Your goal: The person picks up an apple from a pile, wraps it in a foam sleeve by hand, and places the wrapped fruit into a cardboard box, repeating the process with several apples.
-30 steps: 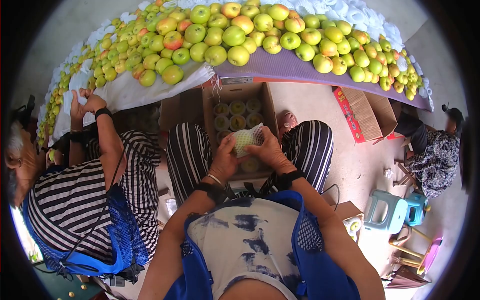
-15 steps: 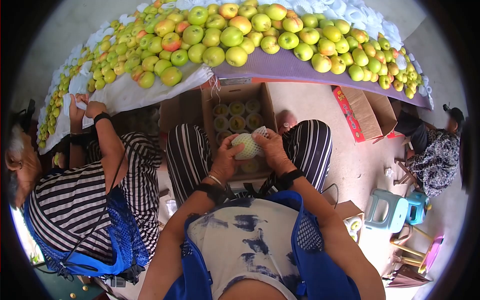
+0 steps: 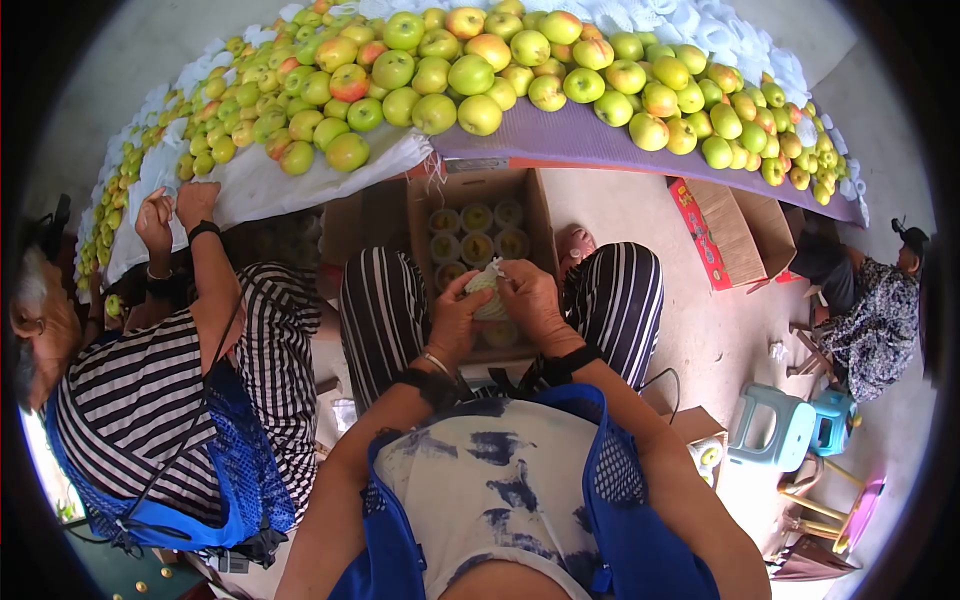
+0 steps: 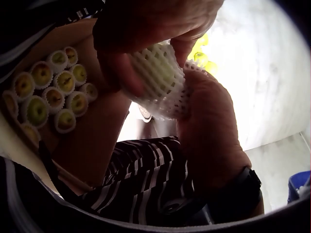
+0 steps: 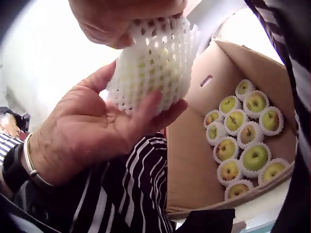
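Note:
A green apple in a white foam net (image 3: 485,297) is held between both hands above an open carton. My left hand (image 3: 455,322) cups it from the left, fingers bent round its side in the right wrist view. On the other side, my right hand (image 3: 535,308) pinches the loose end of the foam net (image 5: 163,29), which stands beyond the apple. The netted apple (image 5: 150,77) shows pale green through the mesh. Below, the cardboard carton (image 5: 192,160) has several apples (image 5: 235,121) in foam cups arranged in rows.
A large heap of green and reddish apples (image 3: 470,75) covers the table ahead, with white foam nets (image 3: 690,25) behind. At left, a person in a striped top (image 3: 140,390) works at the table. A red-sided carton (image 3: 740,230) and blue stools (image 3: 775,425) stand right; another person sits beyond.
The foam net is drawn further along the apple, and its loose end now points up and away. My right hand has shifted inward, closer to the left. The neighbour's hands moved apart.

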{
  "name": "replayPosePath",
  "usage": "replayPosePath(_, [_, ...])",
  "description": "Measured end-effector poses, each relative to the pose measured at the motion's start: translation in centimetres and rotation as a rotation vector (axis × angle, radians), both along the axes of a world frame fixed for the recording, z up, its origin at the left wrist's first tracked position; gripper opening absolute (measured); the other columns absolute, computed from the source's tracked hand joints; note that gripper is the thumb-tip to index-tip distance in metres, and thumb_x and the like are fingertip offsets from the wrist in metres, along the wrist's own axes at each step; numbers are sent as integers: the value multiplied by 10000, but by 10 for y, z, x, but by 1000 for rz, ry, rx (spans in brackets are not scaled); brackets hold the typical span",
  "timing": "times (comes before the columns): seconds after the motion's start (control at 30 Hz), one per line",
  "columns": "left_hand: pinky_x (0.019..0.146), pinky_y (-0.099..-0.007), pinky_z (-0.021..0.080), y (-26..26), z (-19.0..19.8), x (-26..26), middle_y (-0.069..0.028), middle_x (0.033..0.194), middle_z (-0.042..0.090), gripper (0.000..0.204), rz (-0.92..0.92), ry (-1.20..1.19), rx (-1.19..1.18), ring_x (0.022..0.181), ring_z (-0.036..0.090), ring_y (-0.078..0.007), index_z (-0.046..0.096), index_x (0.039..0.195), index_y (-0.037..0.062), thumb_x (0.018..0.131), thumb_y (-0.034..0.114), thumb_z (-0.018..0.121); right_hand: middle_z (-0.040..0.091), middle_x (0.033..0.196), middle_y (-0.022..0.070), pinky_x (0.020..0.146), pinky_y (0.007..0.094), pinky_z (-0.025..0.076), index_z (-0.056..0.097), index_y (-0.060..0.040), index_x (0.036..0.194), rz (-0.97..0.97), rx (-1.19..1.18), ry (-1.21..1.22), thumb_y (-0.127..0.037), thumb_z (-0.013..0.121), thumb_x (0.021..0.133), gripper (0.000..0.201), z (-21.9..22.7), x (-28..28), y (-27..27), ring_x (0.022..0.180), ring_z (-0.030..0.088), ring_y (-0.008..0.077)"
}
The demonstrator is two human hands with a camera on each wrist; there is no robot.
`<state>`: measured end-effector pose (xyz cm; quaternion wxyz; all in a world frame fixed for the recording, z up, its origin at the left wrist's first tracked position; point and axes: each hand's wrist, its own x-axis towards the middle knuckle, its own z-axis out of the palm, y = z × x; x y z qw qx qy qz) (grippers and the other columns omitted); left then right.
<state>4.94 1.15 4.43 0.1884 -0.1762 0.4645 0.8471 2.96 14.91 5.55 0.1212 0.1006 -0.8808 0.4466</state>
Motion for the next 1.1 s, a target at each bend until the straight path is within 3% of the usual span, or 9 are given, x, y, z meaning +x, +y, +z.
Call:
replayPosePath(0.07, [619,-328,554,-1,2,0,-95,1048,559,408,62,-5,-1,897,593,-215,458,1184,56,803,119,592,589,809,137,666,351,493,619,-33,916,95,-32,6,-9,597,683,235,7,3,-5,740,597,308])
replayPosePath(0.23, [588,-312,551,-8,-7,-2,-108,1051,557,400,191,-39,67,879,594,-209,433,1195,72,813,87,553,525,732,121,618,384,461,600,-47,849,196,169,234,-37,589,667,183,22,8,-16,692,551,312])
replayPosePath(0.43, [637,-314,545,-6,-6,-2,-111,1071,549,388,270,27,92,906,586,-217,423,1183,76,815,76,546,504,705,114,595,385,442,579,-51,832,233,190,247,-71,565,682,152,22,16,-25,674,534,303])
replayPosePath(0.53, [727,-328,531,-3,-7,-2,-126,1079,543,375,320,61,106,941,577,-230,422,1177,73,818,61,529,518,721,103,599,377,440,586,-62,891,228,209,246,-71,604,668,224,16,19,-32,677,539,292])
replayPosePath(0.6, [815,-355,494,-8,-29,-7,-137,1098,537,365,276,78,311,979,562,-252,428,1178,59,825,87,515,529,736,96,604,373,435,588,-70,925,228,230,268,-82,620,664,263,12,19,-33,685,541,286])
replayPosePath(0.73, [994,-390,344,-14,-28,-7,-147,1205,504,401,100,102,689,1112,488,-271,449,1202,7,852,200,474,544,767,88,619,368,419,599,-89,903,238,258,360,-117,606,675,230,21,20,-33,720,539,276])
replayPosePath(0.83, [1020,-412,305,-16,-24,-5,-155,1241,483,452,95,76,720,1154,451,-298,424,1237,9,852,240,477,526,712,84,597,372,401,600,-79,839,276,204,324,-115,611,665,178,26,20,-29,677,526,273])
replayPosePath(0.93, [1008,-434,322,-17,-25,-5,-162,1224,489,428,182,-12,814,1126,466,-315,431,1226,23,830,181,468,505,652,80,545,373,377,596,-71,771,242,87,351,-91,636,629,148,36,20,-28,619,508,269])
replayPosePath(1.1, [1019,-427,304,-15,-13,-4,-151,1227,487,440,107,32,843,1144,451,-306,428,1232,33,841,226,480,481,615,77,502,366,359,594,-68,726,187,-28,444,-28,655,582,162,35,19,-26,571,482,264])
